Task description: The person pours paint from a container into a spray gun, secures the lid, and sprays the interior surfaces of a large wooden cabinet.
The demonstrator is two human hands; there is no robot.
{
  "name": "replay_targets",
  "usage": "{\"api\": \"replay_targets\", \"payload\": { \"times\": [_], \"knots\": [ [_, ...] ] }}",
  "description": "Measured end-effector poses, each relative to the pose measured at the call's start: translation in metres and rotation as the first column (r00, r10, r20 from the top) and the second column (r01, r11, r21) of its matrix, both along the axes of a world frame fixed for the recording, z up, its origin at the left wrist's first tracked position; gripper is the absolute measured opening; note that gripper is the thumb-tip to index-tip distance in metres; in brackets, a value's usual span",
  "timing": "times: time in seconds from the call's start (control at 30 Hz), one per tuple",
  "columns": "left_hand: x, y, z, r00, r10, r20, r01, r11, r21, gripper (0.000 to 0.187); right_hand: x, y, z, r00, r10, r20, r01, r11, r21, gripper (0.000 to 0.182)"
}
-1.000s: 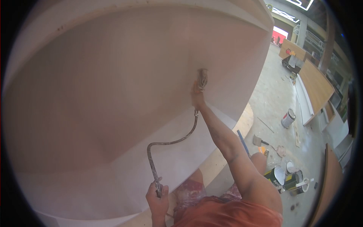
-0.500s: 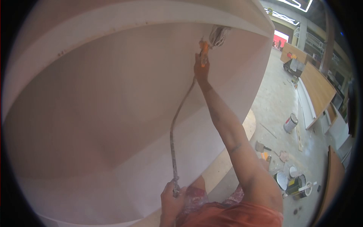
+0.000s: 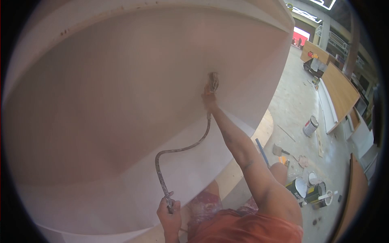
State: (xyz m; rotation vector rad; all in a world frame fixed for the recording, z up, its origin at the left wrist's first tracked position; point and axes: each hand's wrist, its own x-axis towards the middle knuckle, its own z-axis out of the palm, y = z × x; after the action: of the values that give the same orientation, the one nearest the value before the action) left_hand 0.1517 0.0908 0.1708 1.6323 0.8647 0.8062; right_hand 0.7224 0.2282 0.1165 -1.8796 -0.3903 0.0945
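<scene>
Head view. The left hand (image 3: 169, 214) is closed around the lower end of the paint-caked hose (image 3: 175, 152), which loops up and to the right from that grip in a slack S-curve. Half a second ago the same hose ran almost straight, pulled taut; the slack has returned because its upper end has dropped. Above and right of the left grip, the right hand (image 3: 210, 101), arm fully extended, is wrapped around the orange-handled spray gun (image 3: 212, 84), whose head points at the curved white wall (image 3: 105, 93). The gun now sits at mid-height on the wall, well below the top edge where it stood half a second ago, and close to where it was a full second ago. Read together, the three positions suggest a vertical stroke run up to the upper edge and back down over one strip of the surface; coverage appears to be in progress, with the coat looking even and pinkish around the gun. Right of the right arm, on the floor (image 3: 291, 101), stand open paint cans (image 3: 310, 190), a lone tin (image 3: 310, 126) farther off, and a scraper (image 3: 278, 150).
</scene>
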Motion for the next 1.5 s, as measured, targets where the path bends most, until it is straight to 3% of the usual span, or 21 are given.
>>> {"api": "replay_targets", "payload": {
  "times": [0.1,0.17,0.2,0.23,0.27,0.3,0.37,0.4,0.47,0.53,0.7,0.77,0.9,1.0,1.07,1.17,1.3,1.43,1.47,1.5],
  "knots": [
    [0.000,0.000,0.000,1.000,-0.003,0.008,0.003,0.999,-0.034,0.035,0.010,0.003,-0.016,0.997,-0.004,0.075,0.003,1.000,0.005,0.038],
    [0.000,0.001,0.001,1.000,-0.006,0.010,0.006,0.999,-0.054,0.035,0.056,0.017,-0.067,0.821,0.147,0.551,0.106,0.910,-0.400,0.048],
    [0.000,0.001,0.002,1.000,-0.021,0.002,0.022,0.999,-0.048,0.035,0.041,0.013,-0.051,0.822,0.147,0.550,0.105,0.910,-0.400,0.048],
    [0.000,0.001,0.002,0.999,-0.037,-0.007,0.037,0.998,-0.044,0.036,0.011,0.004,-0.018,0.883,-0.011,0.469,0.161,0.946,-0.282,0.036],
    [0.000,0.001,0.002,0.999,-0.036,-0.008,0.036,0.998,-0.044,0.036,-0.007,-0.001,0.002,0.919,-0.159,0.361,0.231,0.958,-0.167,0.038],
    [0.001,0.001,0.001,0.999,-0.045,-0.029,0.044,0.999,-0.023,0.037,0.002,0.003,-0.002,0.919,-0.158,0.361,0.230,0.959,-0.167,0.038],
    [0.004,-0.001,0.003,0.997,-0.052,-0.049,0.052,0.999,0.001,0.037,0.040,0.017,-0.015,0.543,-0.299,0.785,0.301,0.942,0.150,0.039],
    [0.008,-0.004,0.009,0.995,-0.077,-0.055,0.075,0.996,-0.048,0.038,0.028,0.012,0.011,0.543,-0.300,0.784,0.301,0.941,0.152,0.039],
    [0.015,-0.009,0.011,0.993,-0.106,-0.057,0.100,0.990,-0.095,0.039,-0.023,-0.013,0.097,0.871,-0.226,0.436,0.066,0.933,0.353,0.036],
    [0.022,-0.009,0.006,0.972,-0.204,-0.114,0.206,0.979,0.003,0.042,-0.036,-0.017,0.143,0.872,-0.224,0.435,0.021,0.906,0.423,0.034],
    [0.034,-0.014,-0.002,0.958,-0.275,-0.082,0.275,0.961,-0.011,0.045,-0.034,-0.018,0.202,0.883,-0.157,0.442,-0.127,0.827,0.548,0.026],
    [0.036,-0.015,-0.004,0.957,-0.280,-0.080,0.281,0.960,0.000,0.046,-0.035,-0.013,0.210,0.790,-0.267,0.552,-0.311,0.601,0.736,0.023],
    [0.034,-0.014,-0.003,0.967,-0.240,-0.083,0.245,0.968,0.054,0.044,-0.036,-0.017,0.213,0.759,-0.326,0.564,-0.324,0.562,0.761,0.023],
    [0.029,-0.013,0.000,0.969,-0.227,-0.093,0.233,0.971,0.059,0.043,-0.045,-0.028,0.216,0.766,-0.312,0.562,-0.237,0.675,0.699,0.021],
    [0.027,-0.013,0.002,0.970,-0.219,-0.102,0.225,0.973,0.056,0.042,-0.028,-0.024,0.213,0.846,-0.263,0.464,-0.250,0.574,0.780,0.020],
    [0.021,-0.011,0.001,0.974,-0.205,-0.092,0.213,0.973,0.091,0.042,-0.036,-0.040,0.215,0.895,-0.172,0.411,-0.212,0.647,0.733,0.020],
    [0.011,-0.009,-0.007,0.989,-0.133,-0.071,0.136,0.990,0.036,0.036,-0.020,-0.052,0.154,0.883,-0.195,0.427,-0.142,0.756,0.639,0.028],
    [-0.001,-0.003,-0.020,0.998,-0.059,-0.019,0.060,0.997,0.046,0.033,-0.045,-0.074,0.072,0.946,-0.161,0.280,0.053,0.933,0.357,0.036],
    [-0.003,-0.002,-0.022,0.998,-0.060,-0.023,0.060,0.997,0.041,0.033,-0.052,-0.081,0.058,0.948,-0.160,0.277,0.055,0.934,0.352,0.036],
    [-0.003,-0.001,-0.023,0.999,-0.040,0.003,0.040,0.997,0.066,0.032,-0.064,-0.089,0.052,0.993,-0.078,0.087,0.053,0.964,0.259,0.035]
  ]
}}
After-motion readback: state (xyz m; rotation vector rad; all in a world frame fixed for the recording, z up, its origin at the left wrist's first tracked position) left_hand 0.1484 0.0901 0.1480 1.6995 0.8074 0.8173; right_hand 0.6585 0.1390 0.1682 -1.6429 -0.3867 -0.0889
